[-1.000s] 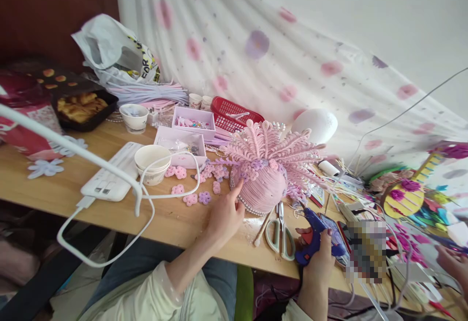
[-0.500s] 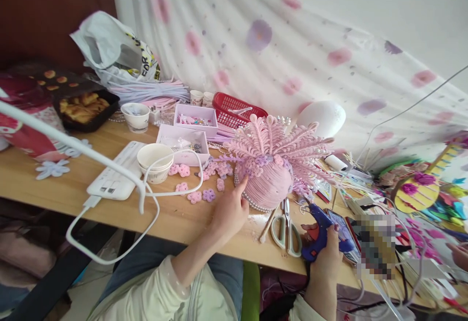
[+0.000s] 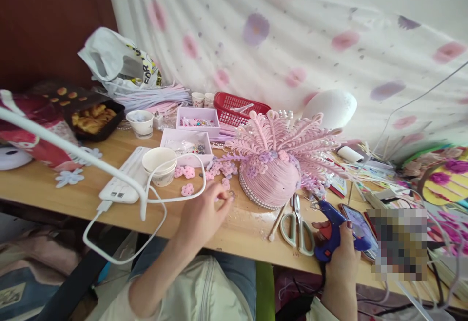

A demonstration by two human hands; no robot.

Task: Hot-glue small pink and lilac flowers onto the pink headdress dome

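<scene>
My left hand point(image 3: 204, 209) is over the tabletop, left of the pink headpiece point(image 3: 270, 184). Its fingers are curled together near the loose crocheted-looking flowers point(image 3: 187, 190), and what they hold, if anything, I cannot make out. The headpiece is a dome wrapped in pink strands, with a pearl rim, small flowers and tall feather-like pink plumes. My right hand point(image 3: 341, 252) grips a blue glue gun point(image 3: 334, 223), its nozzle pointing up and left toward the headpiece's right side. Green-handled scissors point(image 3: 298, 228) lie between the headpiece and the glue gun.
A white power bank point(image 3: 124, 177) with a looping cable and stacked paper cups point(image 3: 160, 165) stand left. Behind are lilac boxes point(image 3: 186, 148) of beads, a red basket point(image 3: 221, 101) and a white foam form point(image 3: 332, 109). A phone point(image 3: 360, 223) lies beyond the glue gun.
My left hand has left the headpiece's front and moved left and down over the loose flowers, its pointing finger now curled. The right hand still holds the glue gun. The view has shifted slightly.
</scene>
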